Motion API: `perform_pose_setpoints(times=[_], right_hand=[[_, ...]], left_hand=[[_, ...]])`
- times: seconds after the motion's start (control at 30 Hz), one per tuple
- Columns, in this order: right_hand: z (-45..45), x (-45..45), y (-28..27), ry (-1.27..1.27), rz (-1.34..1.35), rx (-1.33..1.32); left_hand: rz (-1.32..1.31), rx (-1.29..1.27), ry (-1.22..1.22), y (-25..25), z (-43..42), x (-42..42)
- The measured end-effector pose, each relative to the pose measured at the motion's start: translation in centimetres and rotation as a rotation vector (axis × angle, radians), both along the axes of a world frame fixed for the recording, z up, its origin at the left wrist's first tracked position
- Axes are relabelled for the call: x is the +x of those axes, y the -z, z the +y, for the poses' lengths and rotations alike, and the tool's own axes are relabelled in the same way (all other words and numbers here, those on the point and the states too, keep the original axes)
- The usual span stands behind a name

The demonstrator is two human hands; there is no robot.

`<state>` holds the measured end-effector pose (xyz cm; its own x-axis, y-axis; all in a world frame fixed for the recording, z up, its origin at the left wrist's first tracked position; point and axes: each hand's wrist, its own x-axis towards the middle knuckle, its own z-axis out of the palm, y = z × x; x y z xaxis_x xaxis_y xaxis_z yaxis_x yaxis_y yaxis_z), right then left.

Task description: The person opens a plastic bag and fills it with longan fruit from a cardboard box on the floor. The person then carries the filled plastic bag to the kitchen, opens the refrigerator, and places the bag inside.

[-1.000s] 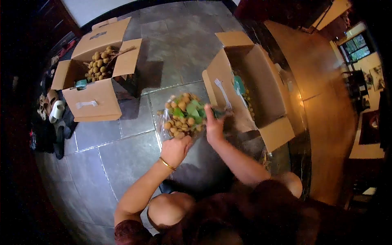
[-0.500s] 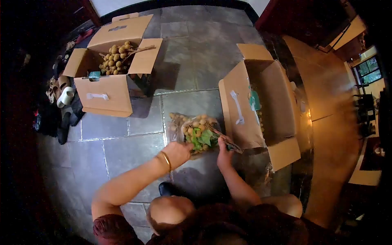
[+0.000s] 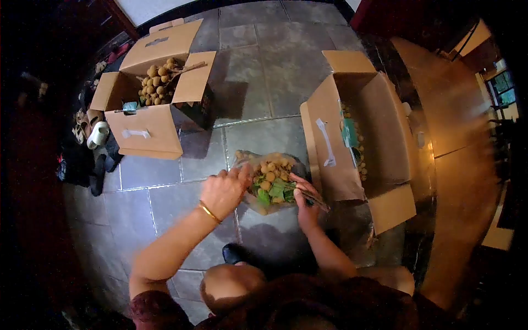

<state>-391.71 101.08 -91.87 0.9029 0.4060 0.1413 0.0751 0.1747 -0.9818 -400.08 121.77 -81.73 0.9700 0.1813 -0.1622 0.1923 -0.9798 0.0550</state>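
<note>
Your right hand [image 3: 307, 209] pinches the stems [image 3: 317, 202] of a leafy bunch [image 3: 269, 175] in the clear bag [image 3: 256, 205]. Your left hand [image 3: 223, 193] bends its fingers at the bag's left side; you cannot tell from the head view whether they pinch it. The bag is between your hands, near the right box [image 3: 382, 124], which holds fruit [image 3: 361, 158]. The left box [image 3: 159, 140] holds a cluster [image 3: 156, 86].

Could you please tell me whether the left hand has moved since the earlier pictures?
Yes, leftward: earlier the left hand sat mostly right of the grout line that it now lies across.
</note>
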Motion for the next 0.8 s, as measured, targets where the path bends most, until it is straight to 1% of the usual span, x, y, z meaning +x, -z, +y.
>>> perform_pose_setpoints(times=[0.03, 0.1, 0.13, 0.17, 0.27, 0.3, 0.37, 0.4, 0.43, 0.5, 0.57, 0.6, 0.67, 0.7, 0.73, 0.8], right_hand=[[-0.2, 0.0, 0.3, -0.050, -0.013, -0.024], [-0.1, -0.6, 1.6, -0.102, 0.017, 0.026], [0.1, -0.8, 1.3, -0.126, 0.029, 0.049], [-0.2, -1.0, 0.8, -0.162, 0.026, -0.036], [0.1, -1.4, 0.7, -0.193, -0.111, -0.125], [0.8, -1.4, 0.7, -0.170, -0.199, -0.073], [1.1, -1.5, 0.5, -0.250, -0.247, -0.079], [1.4, -1.5, 0.0, -0.286, -0.271, -0.083], [2.0, -1.8, -0.8, -0.301, -0.279, -0.102], [3.2, -2.7, -1.1, -0.357, -0.261, -0.112], [4.4, -1.6, -1.0, -0.422, -0.365, -0.134], [5.0, -1.2, 0.6, -0.449, -0.368, -0.194], [7.0, -0.2, 2.4, -0.409, -0.324, -0.162], [8.0, -0.8, 3.4, -0.425, -0.169, -0.141], [9.0, -1.1, 3.1, -0.427, -0.012, -0.115], [10.1, -0.1, 2.0, -0.475, -0.093, -0.342]], left_hand=[[-0.137, 0.041, -0.012, 0.1, -0.6, 0.9], [-0.301, -0.016, -0.101, 1.2, -0.9, 2.9], [-0.386, -0.048, -0.144, 2.1, -0.9, 3.7], [-0.406, -0.065, -0.181, 3.0, -1.0, 4.2], [-0.130, -0.140, -0.184, 6.3, -0.3, 4.6], [-0.142, -0.181, -0.131, 6.1, -0.2, 4.8], [-0.328, -0.319, -0.121, 5.6, -1.0, 4.8], [-0.420, -0.392, -0.111, 4.6, -1.4, 5.1], [-0.494, -0.424, -0.098, 2.2, -2.0, 5.5], [-0.508, -0.433, -0.086, 0.6, -2.3, 5.3], [-0.529, -0.459, -0.098, 0.2, -1.7, 5.0], [-0.520, -0.451, -0.100, 0.5, -1.1, 4.7], [-0.524, -0.394, -0.100, 1.9, -0.2, 3.9], [-0.535, -0.402, -0.098, 2.1, -0.2, 3.8], [-0.542, -0.408, -0.100, 2.2, -0.1, 3.6], [-0.578, -0.418, -0.111, 2.1, 0.2, 3.3]])
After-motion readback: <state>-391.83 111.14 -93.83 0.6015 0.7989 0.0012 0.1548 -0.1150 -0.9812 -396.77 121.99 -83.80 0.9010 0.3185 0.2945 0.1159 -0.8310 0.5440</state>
